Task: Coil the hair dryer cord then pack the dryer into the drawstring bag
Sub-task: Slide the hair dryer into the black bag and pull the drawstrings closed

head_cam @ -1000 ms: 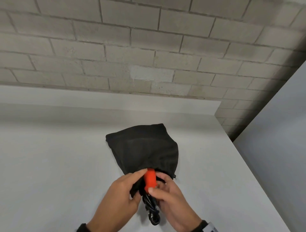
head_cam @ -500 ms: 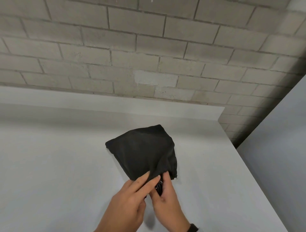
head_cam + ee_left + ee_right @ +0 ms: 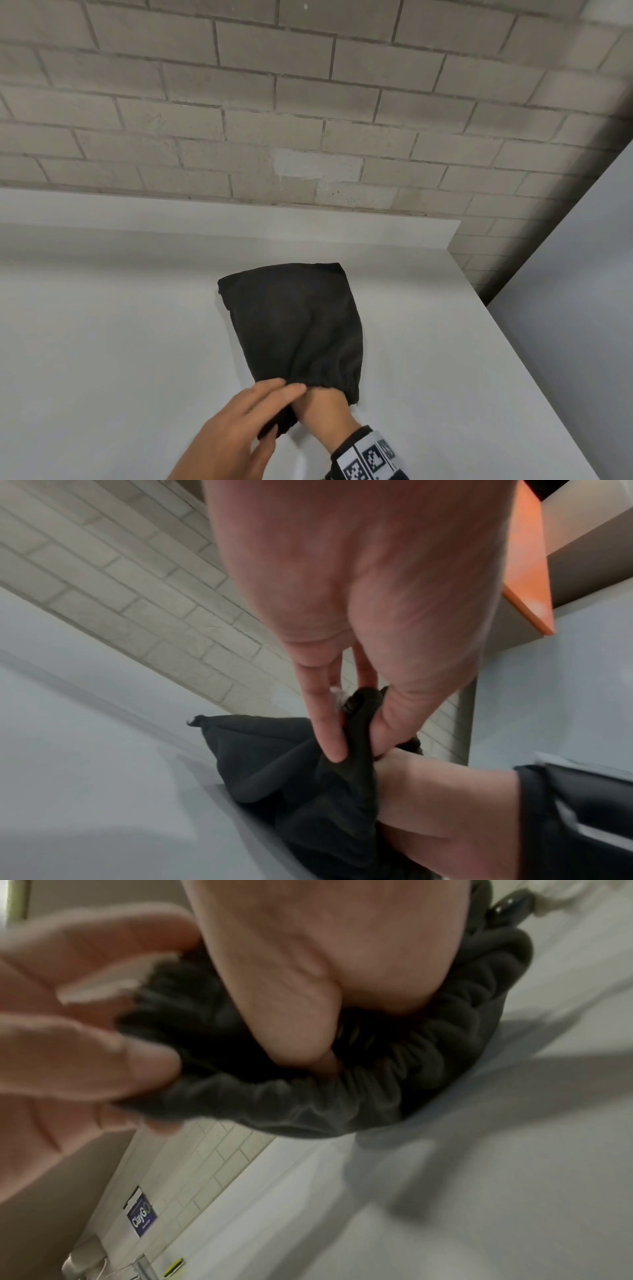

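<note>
A black drawstring bag (image 3: 294, 318) lies bulging on the white table (image 3: 102, 342), its gathered mouth toward me. My right hand (image 3: 325, 407) is pushed into that mouth up to the wrist, so its fingers are hidden by the cloth. In the right wrist view the palm (image 3: 308, 974) disappears into the ruffled bag rim (image 3: 308, 1096). My left hand (image 3: 260, 407) pinches the rim of the bag (image 3: 267, 753) between thumb and fingers (image 3: 329, 739). The hair dryer and its cord are out of sight.
A grey brick wall (image 3: 308, 102) runs behind the table. The table's right edge borders a grey panel (image 3: 582, 308). An orange-edged board (image 3: 527, 569) shows high up in the left wrist view. A blue sign (image 3: 142, 1218) hangs on the wall.
The orange dryer end and the black cord, seen at the bag's mouth a second ago, have gone inside. My right hand followed them in to the wrist. The left hand shifted onto the rim.
</note>
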